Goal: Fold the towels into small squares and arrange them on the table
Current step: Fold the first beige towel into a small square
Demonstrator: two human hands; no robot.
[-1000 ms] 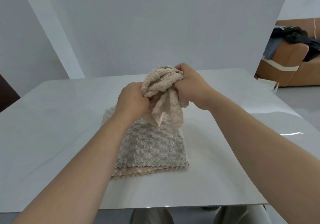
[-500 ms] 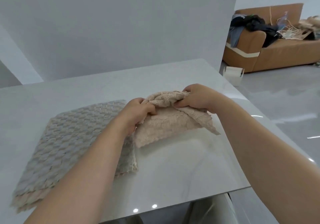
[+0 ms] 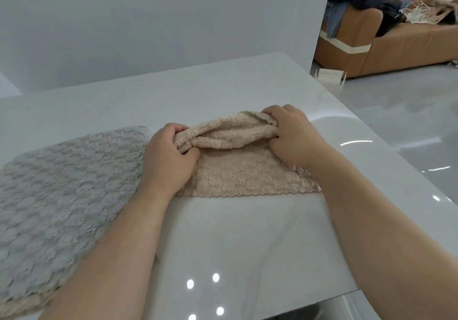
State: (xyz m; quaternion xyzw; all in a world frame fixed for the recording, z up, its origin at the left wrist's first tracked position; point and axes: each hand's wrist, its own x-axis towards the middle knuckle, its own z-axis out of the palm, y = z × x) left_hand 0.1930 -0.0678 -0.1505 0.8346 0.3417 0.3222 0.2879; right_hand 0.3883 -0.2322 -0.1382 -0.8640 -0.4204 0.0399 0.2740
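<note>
A beige textured towel (image 3: 244, 171) lies partly spread on the white table (image 3: 238, 240), its far edge bunched into a roll. My left hand (image 3: 169, 157) grips the left end of that bunched edge. My right hand (image 3: 293, 137) grips the right end. The towel's near scalloped edge lies flat on the table. A stack of grey and beige towels (image 3: 62, 185) lies flat to the left, its right edge under my left wrist.
The table's right edge runs diagonally beside the beige towel, with glossy floor (image 3: 409, 126) beyond. A brown sofa (image 3: 386, 39) heaped with clothes stands far right. A white wall (image 3: 148, 22) stands behind the table.
The beige towel has come down from above the stack to the table on its right. My hands have moved apart and stretched its bunched edge wider. The view has turned right.
</note>
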